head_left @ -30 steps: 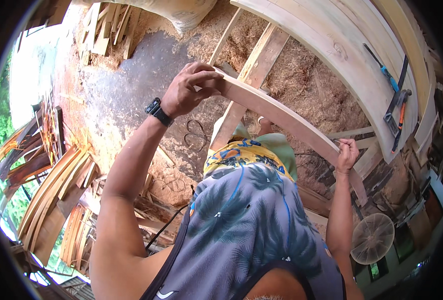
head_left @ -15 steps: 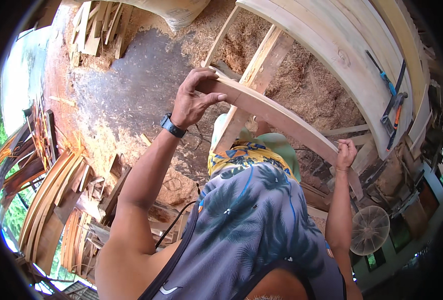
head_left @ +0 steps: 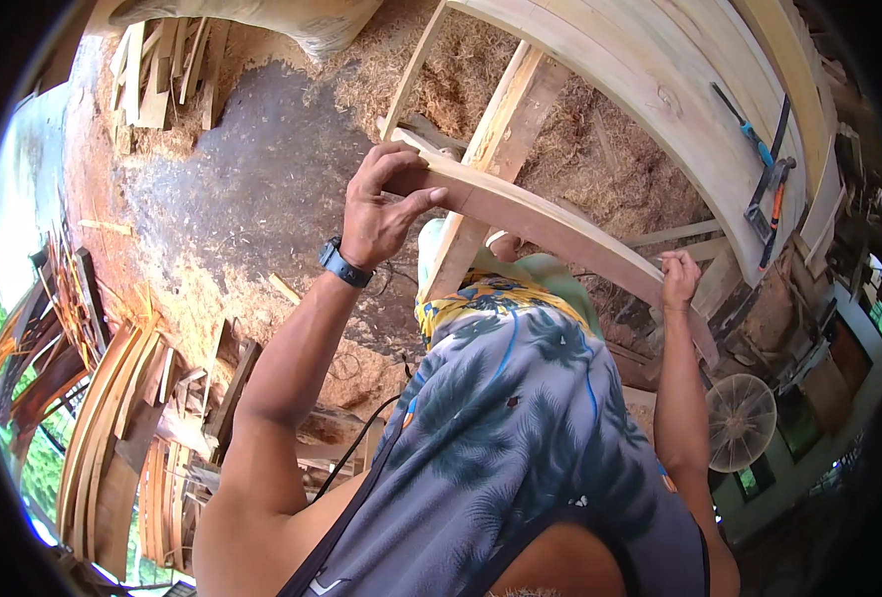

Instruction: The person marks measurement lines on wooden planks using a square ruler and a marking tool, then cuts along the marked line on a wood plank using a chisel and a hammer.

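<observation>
My left hand, with a dark watch on the wrist, grips the upper left end of a long, slightly curved wooden board. My right hand has its fingers curled on the board's top edge nearer its lower right end. The board lies crosswise over an upright-looking timber that runs under it toward my waist. Beyond the board is a large curved panel of pale planks, carrying a blue-handled tool, an orange-handled hammer and a dark metal square or clamp.
Wood shavings cover much of the ground. Offcuts and a white sack lie at the top left. Stacks of curved planks stand at the left. A dark cable runs beside me. A round fan stands at the lower right.
My left hand has moved slightly down, and its thumb now lies along the board's side. My view has shifted a little, while both hands stay on the board.
</observation>
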The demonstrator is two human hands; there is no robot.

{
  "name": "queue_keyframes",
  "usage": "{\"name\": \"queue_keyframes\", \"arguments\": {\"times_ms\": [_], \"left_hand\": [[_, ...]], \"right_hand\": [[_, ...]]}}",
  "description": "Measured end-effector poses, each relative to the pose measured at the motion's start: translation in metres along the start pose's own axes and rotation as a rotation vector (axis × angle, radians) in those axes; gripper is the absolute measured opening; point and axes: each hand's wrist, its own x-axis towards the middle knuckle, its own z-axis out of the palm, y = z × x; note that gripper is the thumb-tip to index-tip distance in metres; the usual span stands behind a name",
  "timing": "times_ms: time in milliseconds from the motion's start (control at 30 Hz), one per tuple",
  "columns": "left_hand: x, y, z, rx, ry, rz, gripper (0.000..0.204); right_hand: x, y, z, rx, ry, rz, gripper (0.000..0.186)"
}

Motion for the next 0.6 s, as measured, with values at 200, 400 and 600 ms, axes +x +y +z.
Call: {"name": "queue_keyframes", "arguments": {"times_ms": [200,400,600], "left_hand": [[-0.002,0.003,0.000,0.034,0.009,-0.002,0.038],[0.001,0.006,0.002,0.006,0.016,0.000,0.040],[0.001,0.008,0.003,0.107,0.029,0.068,0.040]], "right_hand": [[-0.006,-0.146,0.058,0.346,-0.210,-0.013,0.012],[-0.027,-0.268,0.142,0.476,-0.582,-0.035,0.021],[-0.032,-0.286,0.163,0.409,-0.497,-0.034,0.023]]}}
